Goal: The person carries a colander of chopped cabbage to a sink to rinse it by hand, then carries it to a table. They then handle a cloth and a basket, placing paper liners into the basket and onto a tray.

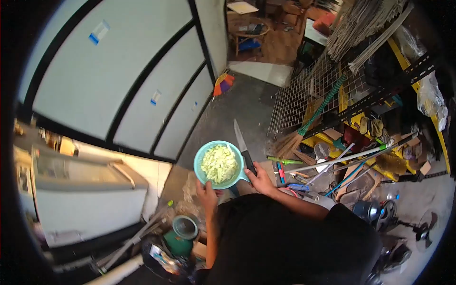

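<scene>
A pale turquoise bowl [198, 161] with a short handle is held in front of my body. Inside lie pale green and whitish cut vegetable pieces [219, 164], whose kind I cannot make out. My left hand [207, 194] grips the near left rim, thumb on the edge. My right hand [260, 180] closes around the black handle of a kitchen knife [241, 142] and is also at the bowl's handle. The knife's blade points forward and away, beside the bowl's right edge.
White panels with black frames [161, 76] stand at the left. On the right are a wire grid [304, 90], a stick broom [289, 142], yellow shelving and scattered poles and tools. Ahead, a grey floor [237, 104] leads to a doorway. A bucket [185, 228] stands low at left.
</scene>
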Demonstrator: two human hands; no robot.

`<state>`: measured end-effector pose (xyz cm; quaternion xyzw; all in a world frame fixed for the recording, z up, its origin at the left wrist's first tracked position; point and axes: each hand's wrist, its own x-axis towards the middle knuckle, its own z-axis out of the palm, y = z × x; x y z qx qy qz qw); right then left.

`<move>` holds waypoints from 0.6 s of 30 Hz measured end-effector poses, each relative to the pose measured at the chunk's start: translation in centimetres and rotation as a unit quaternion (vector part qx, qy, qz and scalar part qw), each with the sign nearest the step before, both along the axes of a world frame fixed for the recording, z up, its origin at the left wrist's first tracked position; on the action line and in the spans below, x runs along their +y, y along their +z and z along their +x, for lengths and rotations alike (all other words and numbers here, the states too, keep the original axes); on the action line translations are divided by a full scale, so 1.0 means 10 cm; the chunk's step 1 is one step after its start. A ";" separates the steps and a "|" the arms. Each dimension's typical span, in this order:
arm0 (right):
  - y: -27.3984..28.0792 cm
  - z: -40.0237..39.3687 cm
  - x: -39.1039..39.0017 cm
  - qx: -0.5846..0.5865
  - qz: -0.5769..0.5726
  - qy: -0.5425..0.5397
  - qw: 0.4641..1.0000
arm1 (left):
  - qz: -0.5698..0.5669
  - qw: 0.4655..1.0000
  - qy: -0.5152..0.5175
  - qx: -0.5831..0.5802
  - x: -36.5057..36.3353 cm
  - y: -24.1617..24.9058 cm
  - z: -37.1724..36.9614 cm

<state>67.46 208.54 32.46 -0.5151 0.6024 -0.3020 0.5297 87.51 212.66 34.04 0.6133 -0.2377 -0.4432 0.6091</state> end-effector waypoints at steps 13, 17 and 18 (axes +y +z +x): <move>0.36 -0.25 -2.13 -0.090 -0.048 -0.374 0.922 | 0.043 0.870 -0.489 -0.056 -3.61 0.57 -0.39; 0.28 -0.73 -2.90 -0.052 -0.063 -0.399 0.913 | 0.069 0.827 -0.555 -0.050 -4.43 0.42 -0.90; 0.09 -0.87 -3.11 -0.030 -0.054 -0.440 0.896 | 0.070 0.819 -0.568 -0.050 -4.62 0.40 -1.00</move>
